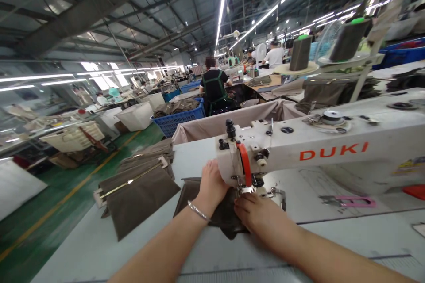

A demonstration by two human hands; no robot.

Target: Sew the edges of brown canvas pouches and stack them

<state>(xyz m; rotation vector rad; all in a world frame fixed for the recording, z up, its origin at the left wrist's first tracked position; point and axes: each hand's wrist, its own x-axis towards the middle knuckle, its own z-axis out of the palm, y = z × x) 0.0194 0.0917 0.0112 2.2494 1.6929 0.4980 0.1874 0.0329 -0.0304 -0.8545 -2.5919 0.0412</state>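
A dark brown fabric piece (223,217) lies under the presser-foot area of a white sewing machine (282,141) marked DUKI. My left hand (213,184), with a silver bangle at the wrist, is on the fabric's left side, close against the machine head. Its fingers are bent and partly hidden. My right hand (255,213) has its fingers curled and pressed on the fabric, just in front of the needle area. The needle itself is hard to make out. On the table to the left rests a stack of brown fabric pieces (142,196), the front one with a zipper.
Pink-handled thread snips (348,201) lie under the machine arm. Behind the table hangs a pale cloth-lined bin (229,119), near a blue crate (181,121) of fabric pieces. Thread cones (300,53) stand at the back right. A person (215,86) sits ahead.
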